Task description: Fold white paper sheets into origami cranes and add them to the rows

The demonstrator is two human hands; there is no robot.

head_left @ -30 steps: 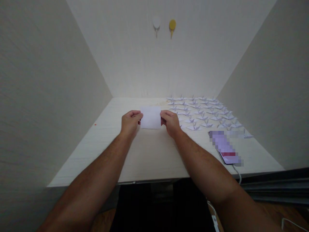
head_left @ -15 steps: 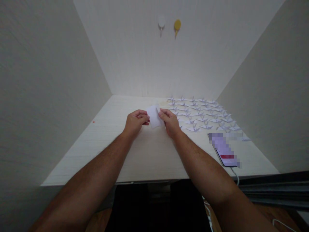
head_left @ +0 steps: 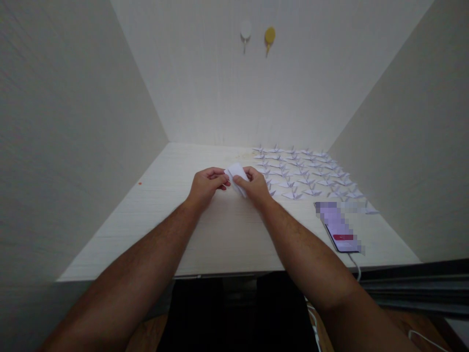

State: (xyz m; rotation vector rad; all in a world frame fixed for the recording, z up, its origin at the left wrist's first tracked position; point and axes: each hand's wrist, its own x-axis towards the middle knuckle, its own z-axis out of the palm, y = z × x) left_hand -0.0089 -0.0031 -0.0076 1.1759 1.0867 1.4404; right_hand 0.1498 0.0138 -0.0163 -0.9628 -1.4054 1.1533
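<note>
Both my hands meet over the middle of a pale wooden table [head_left: 220, 234]. Between them is a small white sheet of paper [head_left: 237, 172], folded over and partly hidden by my fingers. My left hand [head_left: 205, 186] pinches its left side with curled fingers. My right hand [head_left: 254, 186] pinches its right side, thumb on top. The paper is held just above the tabletop.
Several small white folded paper cranes [head_left: 304, 171] stand in rows on the table's back right. A phone [head_left: 340, 230] with a cable lies near the right front edge. Plain walls close in the table on three sides; two hooks [head_left: 270, 36] hang on the back wall.
The paper was a flat wide rectangle held at both ends; my hands have come together and it is now folded smaller between them.
</note>
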